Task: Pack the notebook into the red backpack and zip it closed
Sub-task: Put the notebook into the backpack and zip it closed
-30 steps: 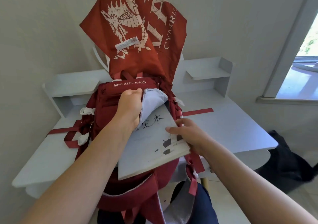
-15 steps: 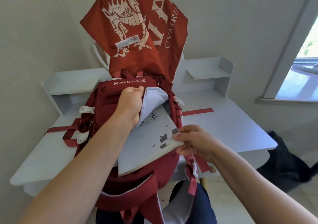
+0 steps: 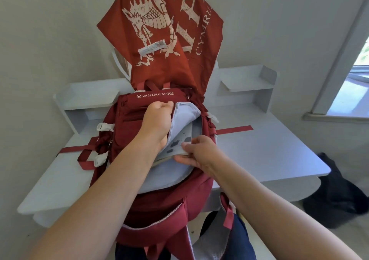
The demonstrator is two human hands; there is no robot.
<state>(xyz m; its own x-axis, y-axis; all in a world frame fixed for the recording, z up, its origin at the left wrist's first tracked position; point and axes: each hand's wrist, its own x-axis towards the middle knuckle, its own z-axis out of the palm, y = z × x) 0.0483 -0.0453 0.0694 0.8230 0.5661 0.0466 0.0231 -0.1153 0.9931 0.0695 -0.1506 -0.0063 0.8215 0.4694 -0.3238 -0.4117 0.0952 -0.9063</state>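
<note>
Inside the red backpack (image 3: pixel 159 203) my notebook (image 3: pixel 179 145) is mostly hidden; right hand (image 3: pixel 199 151) pinches its near edge, left hand (image 3: pixel 157 123) grips the opening's flap (image 3: pixel 185 114).

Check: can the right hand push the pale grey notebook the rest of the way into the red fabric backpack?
Probably yes. The right hand already grips the pale grey notebook at its near edge, and the left hand holds the red fabric backpack open.

notebook (image 3: pixel 178 144) now mostly inside backpack (image 3: pixel 127 120), R hand (image 3: pixel 199 152) pushed fwd
</note>
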